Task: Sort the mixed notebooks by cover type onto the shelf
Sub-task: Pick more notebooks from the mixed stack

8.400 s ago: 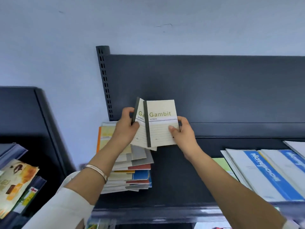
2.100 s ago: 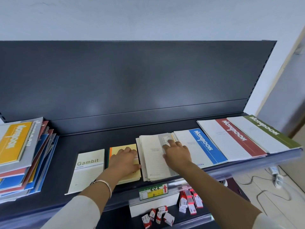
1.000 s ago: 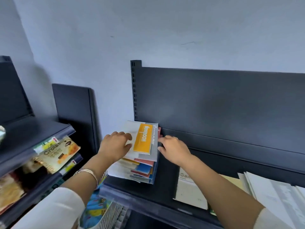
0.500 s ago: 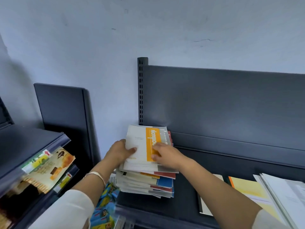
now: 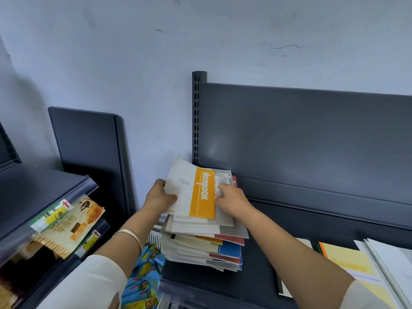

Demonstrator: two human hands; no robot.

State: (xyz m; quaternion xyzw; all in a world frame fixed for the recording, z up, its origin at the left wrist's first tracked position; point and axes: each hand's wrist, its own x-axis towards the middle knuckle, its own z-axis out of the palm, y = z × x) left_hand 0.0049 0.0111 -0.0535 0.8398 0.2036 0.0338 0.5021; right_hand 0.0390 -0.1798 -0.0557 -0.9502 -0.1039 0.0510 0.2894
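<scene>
Item in hand: one orange notebook (image 5: 201,192), white cover with an orange band, tilted up off the top of the pile (image 5: 200,246) at the left end of the shelf (image 5: 256,277). Handling: light, thin, soft-covered and likely to flex; smooth covers probably slide on each other, so best taken at an edge, thumb above and fingers beneath, with the pile steadied. Left hand (image 5: 159,197): grips the notebook's left edge, thumb on the cover. Right hand (image 5: 231,200): fingers bent, touching the grey notebook (image 5: 225,182) just under it, at the orange one's right edge; whether they pinch anything cannot be told. Pile: over ten notebooks, mixed red, blue, orange and grey bands, edges too close for an exact count. Right of the pile on the shelf: one yellow notebook (image 5: 347,262); pale notebooks (image 5: 390,259), several, cut by the frame. Elsewhere: snack packets (image 5: 73,221) on the neighbouring rack.
</scene>
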